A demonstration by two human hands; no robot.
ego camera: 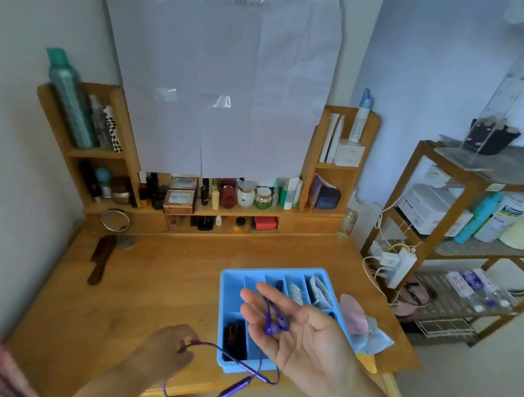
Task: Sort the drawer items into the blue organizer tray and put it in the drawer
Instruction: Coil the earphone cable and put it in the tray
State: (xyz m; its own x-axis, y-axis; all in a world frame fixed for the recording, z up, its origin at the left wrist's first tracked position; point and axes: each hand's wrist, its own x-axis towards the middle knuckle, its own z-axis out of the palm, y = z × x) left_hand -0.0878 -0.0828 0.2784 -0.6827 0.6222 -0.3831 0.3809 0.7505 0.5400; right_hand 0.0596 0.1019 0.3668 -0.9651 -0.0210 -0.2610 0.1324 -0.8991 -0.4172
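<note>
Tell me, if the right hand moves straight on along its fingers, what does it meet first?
Probably the blue tray: the right hand points up-left over it, purple earphones in its palm. Its height above is unclear.

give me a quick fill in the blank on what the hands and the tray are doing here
1. The purple earphones rest in the palm of the ____ hand.
2. The left hand pinches the earphones' ____.
3. The organizer tray is coloured ____.
4. The tray sits on the wooden ____.

Missing words: right; cable; blue; desk
</note>
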